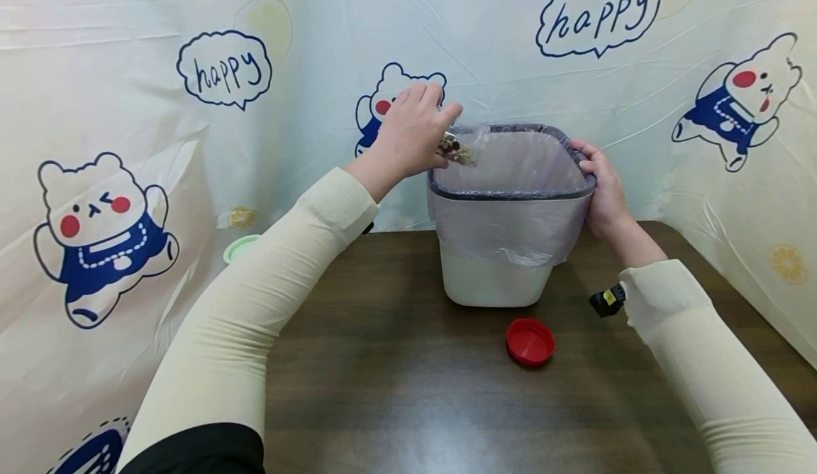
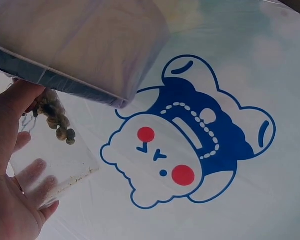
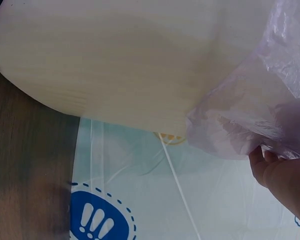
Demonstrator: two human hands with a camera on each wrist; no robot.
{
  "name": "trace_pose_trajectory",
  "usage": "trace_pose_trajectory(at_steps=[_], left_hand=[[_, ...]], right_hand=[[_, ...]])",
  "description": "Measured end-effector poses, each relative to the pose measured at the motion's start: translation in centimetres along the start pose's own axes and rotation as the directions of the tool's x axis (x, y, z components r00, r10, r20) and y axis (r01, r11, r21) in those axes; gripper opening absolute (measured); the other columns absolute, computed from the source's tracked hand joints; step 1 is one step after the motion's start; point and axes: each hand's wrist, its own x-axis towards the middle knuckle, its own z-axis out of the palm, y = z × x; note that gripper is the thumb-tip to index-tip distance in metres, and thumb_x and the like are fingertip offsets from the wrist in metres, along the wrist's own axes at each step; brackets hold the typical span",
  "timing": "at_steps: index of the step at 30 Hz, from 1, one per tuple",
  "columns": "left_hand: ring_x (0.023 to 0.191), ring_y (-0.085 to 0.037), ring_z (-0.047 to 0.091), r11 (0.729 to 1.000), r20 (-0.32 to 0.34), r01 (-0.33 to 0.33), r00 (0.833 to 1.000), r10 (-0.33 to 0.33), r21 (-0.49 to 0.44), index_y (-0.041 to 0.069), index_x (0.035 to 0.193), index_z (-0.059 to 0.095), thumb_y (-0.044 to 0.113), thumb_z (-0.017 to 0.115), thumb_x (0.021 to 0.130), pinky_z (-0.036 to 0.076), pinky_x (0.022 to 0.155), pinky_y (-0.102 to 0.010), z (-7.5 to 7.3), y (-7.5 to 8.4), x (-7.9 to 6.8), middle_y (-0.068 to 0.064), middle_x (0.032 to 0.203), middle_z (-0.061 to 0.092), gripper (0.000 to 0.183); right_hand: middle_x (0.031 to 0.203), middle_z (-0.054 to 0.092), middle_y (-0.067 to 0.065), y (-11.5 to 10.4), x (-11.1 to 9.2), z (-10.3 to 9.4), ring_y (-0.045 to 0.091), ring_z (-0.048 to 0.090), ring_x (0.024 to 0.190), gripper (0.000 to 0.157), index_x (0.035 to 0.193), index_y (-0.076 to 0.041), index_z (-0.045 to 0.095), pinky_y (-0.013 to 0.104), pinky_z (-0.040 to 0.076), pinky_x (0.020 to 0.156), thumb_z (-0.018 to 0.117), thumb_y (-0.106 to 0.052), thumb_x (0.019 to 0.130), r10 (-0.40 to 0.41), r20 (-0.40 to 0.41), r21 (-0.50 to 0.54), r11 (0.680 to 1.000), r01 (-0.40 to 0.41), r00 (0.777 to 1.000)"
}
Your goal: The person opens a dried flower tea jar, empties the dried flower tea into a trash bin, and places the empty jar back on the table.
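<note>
**Steady Tilt, Close Quarters**

A person's left grip [image 1: 411, 130] grasps a clear, see-through jar [image 2: 77, 165], apparently plastic, while the right grip [image 1: 603, 194], across from it, clasps the edge of a cream-white, rounded-square bin [image 1: 494, 282] over its translucent pale-lilac liner [image 1: 504, 226]. Small brown, dried-looking bits [image 2: 62, 122] show in the jar, just beside the left grip; pale crumbs line one edge of it.

The step in hand looks to be tipping the bits into the bin. Doing it well likely calls for the left grip to keep the jar's mouth inside the rim, tilt steeply and tap lightly to free the crumbs, with the right grip pinning both liner and bin.

The bin's rim, near the left grip, appears the main obstacle. A round red lid [image 1: 530, 342] rests on the dark-brown wooden counter [image 1: 383, 389], below and between the grips, apart from both. A light-green round item [image 1: 241, 247], its use unclear, peeks from behind the cream left sleeve [image 1: 223, 304], below and left of the left grip. A pale, bear-printed cloth [image 1: 319, 34] hangs behind both grips.
</note>
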Motion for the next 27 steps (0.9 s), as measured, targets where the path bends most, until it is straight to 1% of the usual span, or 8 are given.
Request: trace_pose_trajectory(at_steps=[6, 14, 20, 27], left_hand=[[0.113, -0.032, 0.041, 1.000, 0.016, -0.002, 1.000, 0.002, 0.005, 0.010, 0.134, 0.048, 0.050, 0.079, 0.076, 0.037, 0.097, -0.039, -0.15, 0.10, 0.00, -0.017, 0.123, 0.047, 0.077], [0.111, -0.031, 0.042, 1.000, 0.002, -0.015, 1.000, 0.015, 0.001, 0.009, 0.132, 0.049, 0.049, 0.080, 0.075, 0.037, 0.095, -0.039, -0.20, 0.09, 0.03, -0.016, 0.118, 0.047, 0.076], [0.108, -0.031, 0.042, 0.999, -0.006, -0.033, 0.999, 0.033, 0.030, 0.009, 0.130, 0.050, 0.048, 0.080, 0.075, 0.037, 0.093, -0.039, -0.18, 0.12, 0.07, -0.016, 0.115, 0.047, 0.074], [0.110, -0.032, 0.041, 0.998, 0.004, -0.039, 0.999, 0.039, 0.056, 0.009, 0.130, 0.050, 0.049, 0.080, 0.075, 0.037, 0.096, -0.039, -0.11, 0.10, 0.05, -0.017, 0.119, 0.047, 0.075]], right_hand=[[0.124, 0.046, 0.005, 0.02, 0.04, 0.02, 0.012, 0.046, 0.096, 0.037, 0.128, -0.005, 0.052, 0.017, 0.039, 0.080, 0.031, -0.009, 0.098, 0.003, -0.005, -0.002, 1.000, -0.003, 1.000], [0.123, 0.046, 0.006, 0.05, 0.13, -0.06, 0.012, 0.046, 0.096, 0.037, 0.128, -0.005, 0.052, 0.017, 0.038, 0.080, 0.032, -0.009, 0.097, -0.001, -0.010, -0.015, 1.000, 0.001, 1.000], [0.123, 0.047, 0.005, 0.03, 0.12, -0.05, 0.012, 0.046, 0.096, 0.037, 0.128, -0.006, 0.053, 0.017, 0.039, 0.079, 0.033, -0.010, 0.097, 0.005, -0.012, -0.022, 1.000, -0.005, 1.000], [0.123, 0.047, 0.005, 0.03, 0.13, -0.05, 0.012, 0.046, 0.096, 0.037, 0.127, -0.006, 0.053, 0.017, 0.039, 0.079, 0.032, -0.009, 0.097, -0.004, -0.009, -0.008, 1.000, 0.004, 1.000]])
